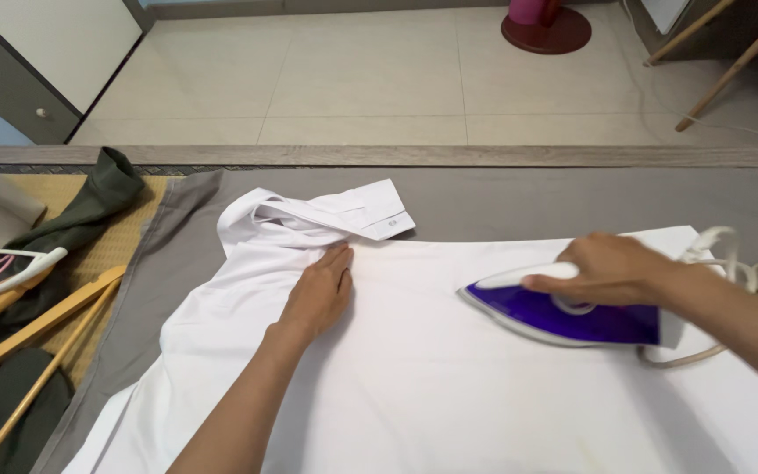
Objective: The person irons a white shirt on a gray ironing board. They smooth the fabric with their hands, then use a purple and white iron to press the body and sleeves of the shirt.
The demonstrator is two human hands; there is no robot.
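Note:
A white shirt [449, 369] lies spread flat on a grey cloth [519, 197], its collar and a cuff [370, 215] bunched at the upper left. My left hand [319, 294] presses flat on the shirt just below the collar, fingers together and pointing away from me. My right hand [607, 268] grips the white handle of a purple and white clothes iron [563, 316], which rests on the shirt at the right with its tip pointing left. The iron's white cord [730, 254] loops off to the right.
Wooden hangers [37, 325] and a white hanger [10, 272] lie on a woven mat at the left, beside dark green clothing [89, 206]. Beyond the grey cloth is a tiled floor [370, 79] with a round red stand base [546, 31] and wooden legs [730, 61].

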